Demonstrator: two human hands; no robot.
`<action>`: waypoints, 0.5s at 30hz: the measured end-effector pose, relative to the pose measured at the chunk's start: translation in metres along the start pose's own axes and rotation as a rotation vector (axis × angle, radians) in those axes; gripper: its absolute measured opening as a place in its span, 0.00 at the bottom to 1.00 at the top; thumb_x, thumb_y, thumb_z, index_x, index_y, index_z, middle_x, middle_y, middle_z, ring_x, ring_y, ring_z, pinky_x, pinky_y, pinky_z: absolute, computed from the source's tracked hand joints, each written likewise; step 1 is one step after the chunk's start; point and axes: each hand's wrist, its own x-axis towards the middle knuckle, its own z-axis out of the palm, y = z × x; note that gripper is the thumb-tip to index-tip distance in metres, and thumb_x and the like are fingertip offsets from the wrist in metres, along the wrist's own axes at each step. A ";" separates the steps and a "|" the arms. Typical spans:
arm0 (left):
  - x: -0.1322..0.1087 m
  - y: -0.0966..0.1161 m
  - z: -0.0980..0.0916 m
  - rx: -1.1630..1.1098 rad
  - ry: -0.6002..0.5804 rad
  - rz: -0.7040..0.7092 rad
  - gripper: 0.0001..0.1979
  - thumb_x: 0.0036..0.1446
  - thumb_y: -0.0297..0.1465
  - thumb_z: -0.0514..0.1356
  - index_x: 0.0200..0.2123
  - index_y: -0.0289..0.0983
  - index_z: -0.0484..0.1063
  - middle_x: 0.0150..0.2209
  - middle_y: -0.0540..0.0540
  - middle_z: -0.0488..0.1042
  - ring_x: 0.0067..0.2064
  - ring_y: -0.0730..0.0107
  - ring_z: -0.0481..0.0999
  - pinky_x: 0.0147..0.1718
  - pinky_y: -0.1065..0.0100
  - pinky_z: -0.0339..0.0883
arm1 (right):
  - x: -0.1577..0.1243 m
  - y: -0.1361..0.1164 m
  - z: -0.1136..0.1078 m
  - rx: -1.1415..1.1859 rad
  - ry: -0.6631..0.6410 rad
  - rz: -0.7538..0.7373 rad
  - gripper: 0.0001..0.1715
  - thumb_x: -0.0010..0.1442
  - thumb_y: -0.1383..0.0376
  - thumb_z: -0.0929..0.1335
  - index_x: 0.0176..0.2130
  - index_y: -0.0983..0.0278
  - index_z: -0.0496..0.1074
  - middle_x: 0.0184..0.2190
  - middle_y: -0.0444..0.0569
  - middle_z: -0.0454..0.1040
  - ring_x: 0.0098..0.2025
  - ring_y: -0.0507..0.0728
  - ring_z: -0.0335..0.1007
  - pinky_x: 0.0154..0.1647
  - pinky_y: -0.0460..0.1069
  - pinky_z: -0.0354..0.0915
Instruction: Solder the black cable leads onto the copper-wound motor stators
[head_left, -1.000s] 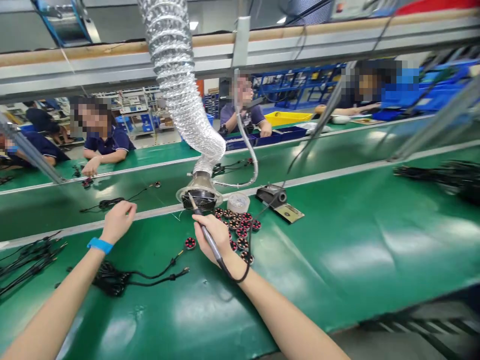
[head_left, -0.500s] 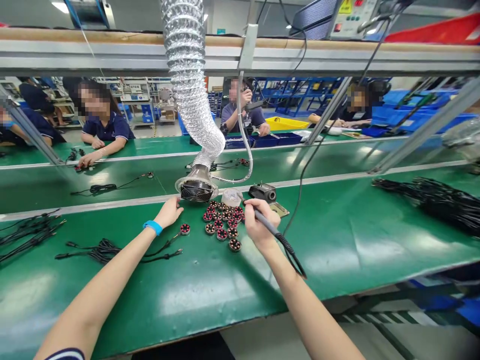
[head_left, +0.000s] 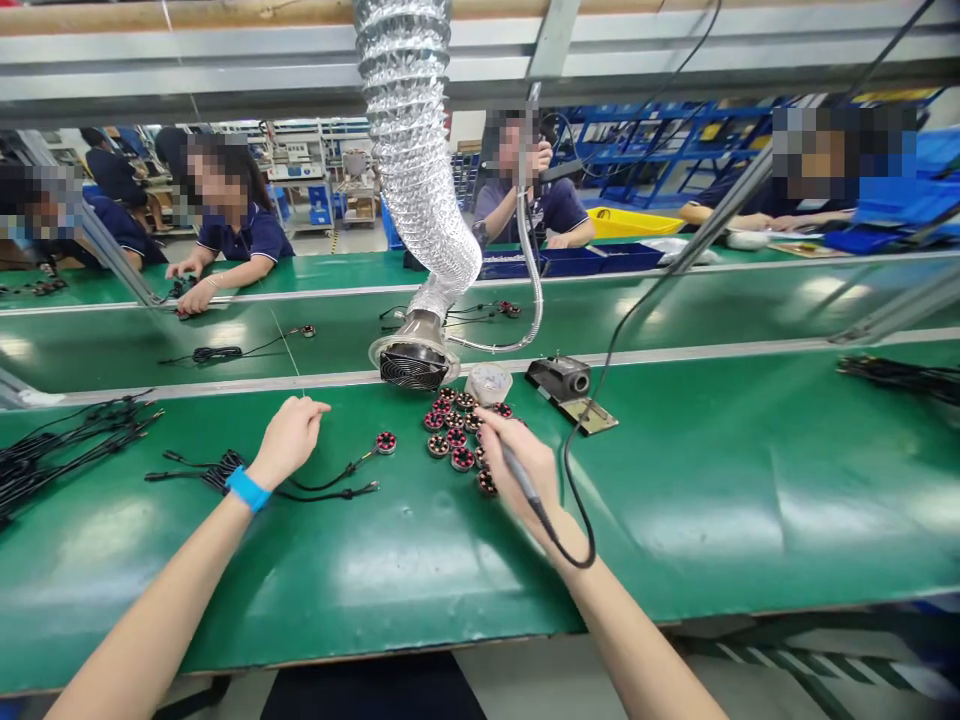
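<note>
My right hand (head_left: 531, 462) grips a soldering iron (head_left: 520, 474) like a pen, over the right side of a cluster of small round motor stators (head_left: 456, 438) with red and copper windings. The iron's tip is hidden among my fingers and the stators. My left hand (head_left: 289, 437), with a blue wristband (head_left: 248, 489), is closed with the index finger pointing right. A thin solder wire (head_left: 288, 352) runs down from above into it. Between my hands lies a single stator (head_left: 385, 442), joined to a black cable (head_left: 319, 488).
A fume duct (head_left: 420, 150) with a fan grille (head_left: 412, 368) hangs behind the stators. Near it stand a whitish round container (head_left: 487, 384) and an iron stand (head_left: 559, 382). Black cable bundles (head_left: 67, 440) lie left, more cables (head_left: 900, 375) right. Co-workers sit across the bench.
The view has shifted. My left hand has drawn back left, away from the fan and the single stator. My right hand has moved the iron lower, nearer me, over the stators' right side.
</note>
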 end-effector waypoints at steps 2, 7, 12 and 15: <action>-0.016 0.008 -0.003 -0.040 0.053 0.109 0.14 0.65 0.29 0.48 0.39 0.37 0.74 0.37 0.42 0.75 0.42 0.57 0.71 0.43 0.58 0.66 | -0.007 -0.006 0.010 -0.057 -0.115 -0.068 0.17 0.71 0.64 0.60 0.51 0.62 0.74 0.36 0.51 0.74 0.31 0.54 0.73 0.34 0.47 0.69; -0.030 0.050 -0.002 -0.288 0.085 0.232 0.09 0.65 0.26 0.48 0.37 0.38 0.67 0.44 0.41 0.68 0.44 0.64 0.70 0.43 0.63 0.67 | -0.017 -0.007 0.033 -0.148 -0.306 -0.160 0.17 0.71 0.66 0.60 0.55 0.61 0.69 0.38 0.52 0.70 0.36 0.58 0.72 0.36 0.50 0.69; -0.015 0.076 0.010 -0.185 -0.094 0.217 0.05 0.64 0.29 0.51 0.41 0.38 0.66 0.40 0.45 0.69 0.35 0.67 0.72 0.35 0.65 0.66 | -0.021 -0.002 0.039 -0.151 -0.381 -0.173 0.21 0.69 0.70 0.60 0.59 0.59 0.65 0.43 0.54 0.68 0.40 0.60 0.72 0.38 0.52 0.71; -0.006 0.081 0.020 0.072 -0.178 0.173 0.14 0.61 0.38 0.58 0.46 0.37 0.68 0.42 0.43 0.71 0.34 0.63 0.75 0.32 0.64 0.65 | -0.023 0.000 0.040 -0.148 -0.397 -0.174 0.22 0.69 0.72 0.59 0.59 0.58 0.64 0.44 0.54 0.68 0.40 0.59 0.71 0.39 0.53 0.71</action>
